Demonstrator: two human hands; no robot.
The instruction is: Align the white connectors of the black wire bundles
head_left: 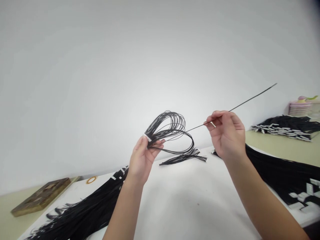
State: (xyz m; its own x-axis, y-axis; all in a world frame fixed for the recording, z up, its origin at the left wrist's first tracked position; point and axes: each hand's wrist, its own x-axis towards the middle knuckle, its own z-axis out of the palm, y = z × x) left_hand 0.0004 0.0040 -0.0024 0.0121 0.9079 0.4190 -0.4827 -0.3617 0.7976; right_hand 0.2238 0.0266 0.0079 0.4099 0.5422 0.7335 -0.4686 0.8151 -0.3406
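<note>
Two-handed, holds black wire in the air above a white table surface (180,200). With the left hand (142,160), pinches a looped bundle (155,127) at a white end piece (147,137), thumb and fingers closed on it, with a fan of loose loops to the right. With the right hand (226,133), grips a single strand (252,97) between thumb and fingertips, with hardly any gap, and holds it nearly straight, slanting up to a free tip. Cannot tell whether to count the strand as part of the bundle: lost to sight among the loops. With too hard a pull on the right, could draw a loop tight, kink the strand or tear the bundle from the left-hand pinch. With too light a squeeze on the left, could let the loops spring apart and tangle with the small bundle (180,159) lying below. If lowered carelessly, could snag in the left wire pile (100,203) or the right wire pile (282,166).
</note>
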